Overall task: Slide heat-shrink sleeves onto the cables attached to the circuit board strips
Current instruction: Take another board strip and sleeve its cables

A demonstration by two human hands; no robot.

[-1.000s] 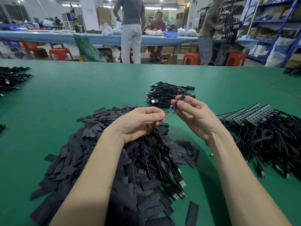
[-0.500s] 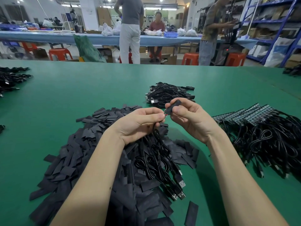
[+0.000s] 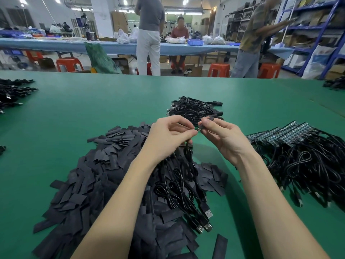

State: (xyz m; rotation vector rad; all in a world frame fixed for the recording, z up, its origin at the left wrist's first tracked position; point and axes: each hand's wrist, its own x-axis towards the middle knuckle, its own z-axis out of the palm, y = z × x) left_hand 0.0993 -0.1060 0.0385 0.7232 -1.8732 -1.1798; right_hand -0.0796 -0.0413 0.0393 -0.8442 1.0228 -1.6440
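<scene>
My left hand [image 3: 169,137] pinches a black cable at the end where it joins a circuit board strip; several looped USB cables [image 3: 183,191] hang from this hand down onto the table. My right hand [image 3: 222,138] grips a black heat-shrink sleeve [image 3: 211,119] that covers nearly all of the strip; only a small bit of the strip [image 3: 199,129] shows between the two hands. A big heap of flat black sleeves [image 3: 97,176] lies under my left forearm.
On the right lies a pile of circuit board strips with cables [image 3: 302,152]. A bundle of black cables [image 3: 196,109] sits just beyond my hands, more cables [image 3: 13,90] at the far left. The green table [image 3: 93,101] stretches ahead; people work at a blue bench behind.
The sleeve in my right hand has slid further over the strip toward my left hand, so much less of the strip shows. Both hands moved slightly closer together.
</scene>
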